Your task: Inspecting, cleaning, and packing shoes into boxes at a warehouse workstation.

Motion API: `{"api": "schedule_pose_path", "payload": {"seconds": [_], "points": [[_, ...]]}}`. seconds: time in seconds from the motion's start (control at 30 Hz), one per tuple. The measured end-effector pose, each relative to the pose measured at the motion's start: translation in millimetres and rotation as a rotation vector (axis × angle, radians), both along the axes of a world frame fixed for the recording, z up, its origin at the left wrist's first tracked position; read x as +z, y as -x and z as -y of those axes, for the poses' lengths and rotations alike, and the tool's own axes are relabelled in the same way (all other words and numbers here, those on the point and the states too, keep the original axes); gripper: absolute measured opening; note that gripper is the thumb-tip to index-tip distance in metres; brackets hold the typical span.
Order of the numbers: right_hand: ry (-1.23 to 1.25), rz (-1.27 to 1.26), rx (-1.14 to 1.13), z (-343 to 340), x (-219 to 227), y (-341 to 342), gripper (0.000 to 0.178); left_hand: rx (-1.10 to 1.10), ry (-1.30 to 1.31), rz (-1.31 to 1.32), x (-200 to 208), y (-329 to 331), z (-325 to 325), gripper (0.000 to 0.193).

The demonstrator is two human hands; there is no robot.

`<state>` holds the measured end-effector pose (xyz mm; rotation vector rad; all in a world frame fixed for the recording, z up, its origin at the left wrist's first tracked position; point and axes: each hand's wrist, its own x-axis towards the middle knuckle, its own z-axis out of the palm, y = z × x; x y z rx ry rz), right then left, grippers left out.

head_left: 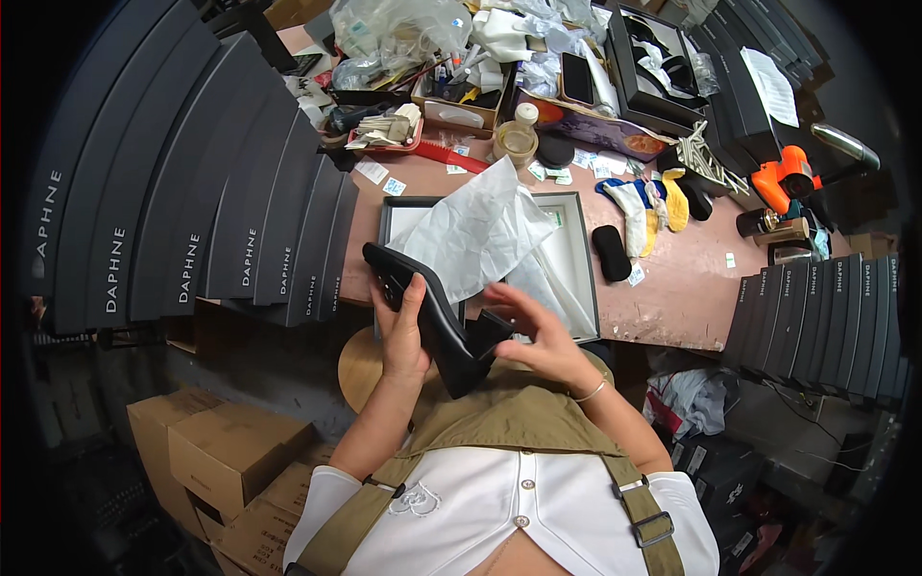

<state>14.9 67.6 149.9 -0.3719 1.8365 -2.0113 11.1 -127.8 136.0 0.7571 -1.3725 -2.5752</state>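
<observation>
A black heeled shoe [438, 309] is tilted in front of my body, toe up and to the left. My left hand [403, 338] is closed around its front part, with the thumb across the near side. Beside the block heel, my right hand [547, 341] has its fingers apart and curved, the thumb close to the heel's end; whether it touches cannot be made out. Just beyond the shoe lies an open dark grey shoebox [589, 264] on the table. White tissue paper [475, 226] rises crumpled from it and covers most of its inside.
Tall stacks of dark shoeboxes [178, 182] flank the left, with more boxes [816, 322] at the right. The pink table [672, 312] carries a black brush-like block [611, 252], cloths [634, 216], a jar [517, 142] and an orange heat-gun-like tool [783, 180]. Cardboard cartons [235, 461] stand lower left.
</observation>
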Motion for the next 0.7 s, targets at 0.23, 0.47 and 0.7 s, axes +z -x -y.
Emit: {"api": "schedule_pose_path", "payload": {"seconds": [0.23,0.47,0.7], "points": [[0.551,0.646,-0.089,9.8,-24.3,-2.6,0.051,-0.245,-0.442,-0.203,1.9,6.1,20.9,0.076],[0.409,0.926,-0.07,1.5,-47.1,-6.2,0.045,-0.198,-0.758,-0.018,-4.2,25.9,-9.2,0.071],[0.416,0.628,-0.177,-30.4,-27.0,-6.7,0.041,-0.187,-0.814,-0.095,-35.6,29.1,3.2,0.043]]}}
